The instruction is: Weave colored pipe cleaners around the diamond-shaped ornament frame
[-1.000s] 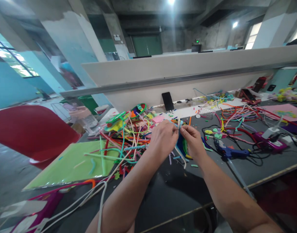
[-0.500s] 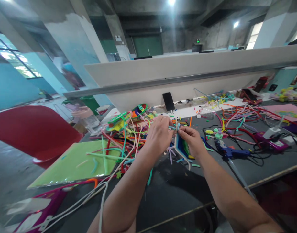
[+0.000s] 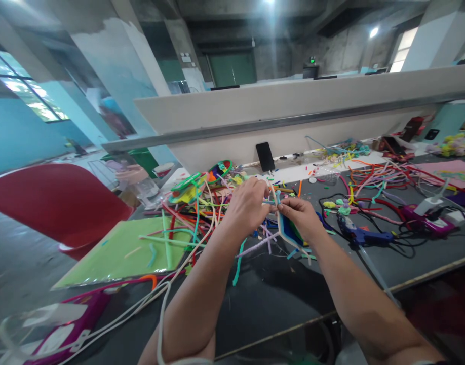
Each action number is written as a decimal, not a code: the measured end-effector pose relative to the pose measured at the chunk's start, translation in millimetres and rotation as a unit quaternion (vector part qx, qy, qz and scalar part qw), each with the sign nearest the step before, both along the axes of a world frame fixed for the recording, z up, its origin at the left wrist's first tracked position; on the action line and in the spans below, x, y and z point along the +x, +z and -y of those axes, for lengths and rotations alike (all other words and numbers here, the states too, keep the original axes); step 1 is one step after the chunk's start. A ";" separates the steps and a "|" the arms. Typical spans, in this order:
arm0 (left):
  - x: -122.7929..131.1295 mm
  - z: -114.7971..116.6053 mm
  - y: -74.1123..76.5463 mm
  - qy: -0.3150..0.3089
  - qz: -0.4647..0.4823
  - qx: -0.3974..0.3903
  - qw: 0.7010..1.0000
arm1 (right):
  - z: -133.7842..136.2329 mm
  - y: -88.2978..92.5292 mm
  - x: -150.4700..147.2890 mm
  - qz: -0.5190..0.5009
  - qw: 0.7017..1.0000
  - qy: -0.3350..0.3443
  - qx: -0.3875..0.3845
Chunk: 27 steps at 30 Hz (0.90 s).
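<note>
My right hand is closed, its thumb and finger pinching the top corner of a dark blue piece edged with a white pipe cleaner. Green shows on the piece beside my palm. At its left, my left hand is closed with bent fingers around a light blue pipe cleaner that runs to the pinched corner; its fingertips are partly hidden. Below them, a lilac pipe cleaner slants across the dark table. A teal pipe cleaner lies nearer to me.
Tangled pipe cleaners heap behind my left arm, by a green sheet. A blue glue gun with cables lies to the right. A phone leans on the divider. Magenta power strips and a red chair stand left.
The view has shifted slightly. Both hands stay together at the blue piece, which tilts a little differently. The lilac pipe cleaner now shows stretched out below my left hand.
</note>
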State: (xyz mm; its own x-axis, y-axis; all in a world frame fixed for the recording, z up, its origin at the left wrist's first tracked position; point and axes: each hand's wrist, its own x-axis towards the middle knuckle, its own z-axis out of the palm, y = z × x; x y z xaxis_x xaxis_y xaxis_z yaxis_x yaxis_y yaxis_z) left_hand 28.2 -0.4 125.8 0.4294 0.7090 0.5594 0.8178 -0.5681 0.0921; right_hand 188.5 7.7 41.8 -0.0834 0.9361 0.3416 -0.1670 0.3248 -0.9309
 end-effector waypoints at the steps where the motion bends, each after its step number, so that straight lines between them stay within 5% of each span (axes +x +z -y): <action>1: -1.7 -1.0 0.0 -0.012 0.008 -0.006 1.000 | 0.8 1.0 0.2 0.010 1.000 -0.004 0.004; 6: -10.7 -7.4 2.9 -0.081 0.077 -0.052 0.992 | 7.5 9.0 0.2 0.062 0.998 -0.003 0.009; 13: -12.9 -12.8 4.8 -0.077 0.178 -0.130 0.972 | 10.2 11.8 -2.7 0.096 0.995 0.014 0.016; 18: -6.6 1.2 10.5 -0.196 0.033 -0.011 0.980 | 7.6 8.2 -4.2 0.168 0.985 0.001 0.047; 21: 0.4 1.3 7.5 -0.231 -0.012 -0.009 0.973 | 9.0 6.9 -8.0 0.236 0.967 -0.011 0.098; 24: -4.1 -10.3 2.0 -0.163 0.116 -0.116 0.973 | 13.8 9.5 -10.9 0.278 0.947 -0.005 0.161; 27: -19.0 -23.7 0.5 -0.142 0.247 -0.342 0.895 | 20.5 15.0 -9.8 0.277 0.931 0.041 0.235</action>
